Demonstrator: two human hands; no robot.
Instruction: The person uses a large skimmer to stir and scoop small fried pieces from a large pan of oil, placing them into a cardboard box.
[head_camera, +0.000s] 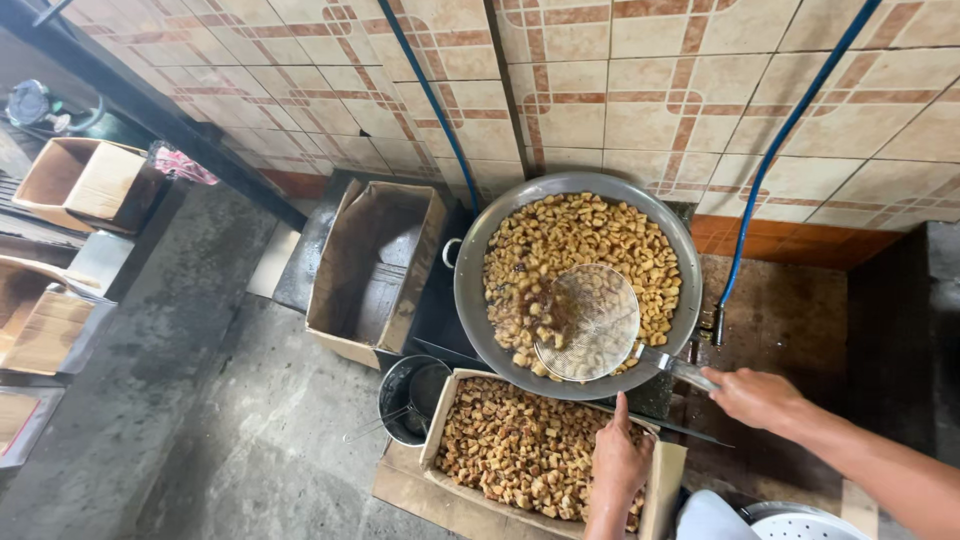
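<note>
From the head camera, your right hand (755, 397) is closed around the handle of a round wire-mesh skimmer (588, 322), whose basket lies in the big metal wok (478, 290) over the golden fried cubes (600, 235). Your left hand (620, 462) sits at 6 o'clock from the wok, index finger stretched toward the pan and the rest curled; it seems to rest on the rim of a cardboard box (665, 478), though the contact is hard to make out. That box holds darker fried cubes (510, 440). A black bucket (405, 395) stands at 9 o'clock from it, an empty cardboard box (372, 265) at 9 o'clock from the wok, and a blue hose (775, 150) runs up the tiled wall.
</note>
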